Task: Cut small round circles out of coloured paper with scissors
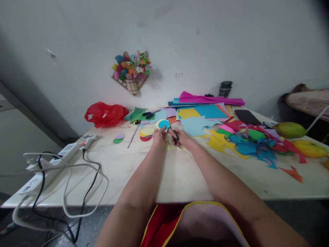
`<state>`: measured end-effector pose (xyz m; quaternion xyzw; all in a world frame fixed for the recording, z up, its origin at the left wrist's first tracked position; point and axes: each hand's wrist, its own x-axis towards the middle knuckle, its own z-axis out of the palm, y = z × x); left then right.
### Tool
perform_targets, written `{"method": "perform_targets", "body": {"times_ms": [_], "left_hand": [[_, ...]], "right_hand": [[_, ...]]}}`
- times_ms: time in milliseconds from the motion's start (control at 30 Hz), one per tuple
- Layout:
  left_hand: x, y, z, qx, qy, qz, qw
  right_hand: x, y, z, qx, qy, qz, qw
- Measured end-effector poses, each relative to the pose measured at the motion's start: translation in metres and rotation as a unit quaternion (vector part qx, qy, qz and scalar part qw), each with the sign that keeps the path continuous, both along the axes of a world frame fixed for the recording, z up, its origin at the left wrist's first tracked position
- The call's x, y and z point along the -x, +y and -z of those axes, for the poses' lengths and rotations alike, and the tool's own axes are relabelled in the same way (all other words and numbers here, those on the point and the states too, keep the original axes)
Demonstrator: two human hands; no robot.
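Note:
My left hand (159,134) pinches a blue paper circle (163,125) lying against a larger piece of pale yellow paper (159,121), with the thumb over the blue. Closed around the handles of dark scissors (175,137), my right hand (182,138) is just to its right. The scissor blades point up at the right edge of the paper; whether they touch it I cannot tell. Pale scraps (170,142) lie below the hands. Left of my left hand sits a small stack of cut circles (147,131), cream on top with yellow and red beneath.
Green and lilac circles (119,139) and a thin purple strip (133,136) lie at left. Another pair of scissors (150,114), a red plastic bag (105,114) and coloured sheets (195,125) are at the back. Paper scraps (246,147) and mangoes (289,129) lie right; a power strip (48,168) left.

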<state>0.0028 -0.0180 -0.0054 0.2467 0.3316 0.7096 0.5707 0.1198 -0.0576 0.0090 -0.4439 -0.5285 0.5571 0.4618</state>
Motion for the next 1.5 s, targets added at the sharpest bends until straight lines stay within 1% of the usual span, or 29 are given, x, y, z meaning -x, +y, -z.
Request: {"method": "perform_targets", "body": {"times_ms": [200, 367, 567, 800, 933, 1300, 1500], "left_hand": [[-0.0037, -0.0076, -0.0046, 0.019, -0.035, 0.011, 0.999], [-0.0060, -0.0100, -0.0077, 0.031, -0.048, 0.008, 0.998], [-0.0058, -0.0092, -0.0057, 0.025, -0.043, 0.008, 0.999], [-0.0059, -0.0083, -0.0058, 0.026, -0.045, -0.005, 0.999], [-0.0054, -0.0067, -0.0048, 0.020, -0.040, 0.001, 0.999], [-0.0044, -0.0025, -0.0031, 0.015, -0.053, -0.014, 0.998], [-0.0020, -0.0005, -0.0018, 0.017, -0.051, -0.020, 0.998]], "right_hand": [[0.0027, -0.0007, -0.0023, 0.014, -0.004, 0.009, 1.000], [0.0040, -0.0001, -0.0025, 0.013, -0.008, 0.014, 1.000], [0.0055, 0.0000, -0.0030, 0.013, -0.021, 0.026, 0.999], [0.0059, 0.0038, 0.0009, 0.005, -0.028, 0.027, 0.999], [0.0064, 0.0046, 0.0017, -0.001, -0.032, 0.029, 0.999], [0.0076, 0.0017, -0.0047, 0.016, -0.043, 0.037, 0.998], [0.0056, 0.0053, 0.0016, 0.005, -0.036, 0.027, 0.999]]}}
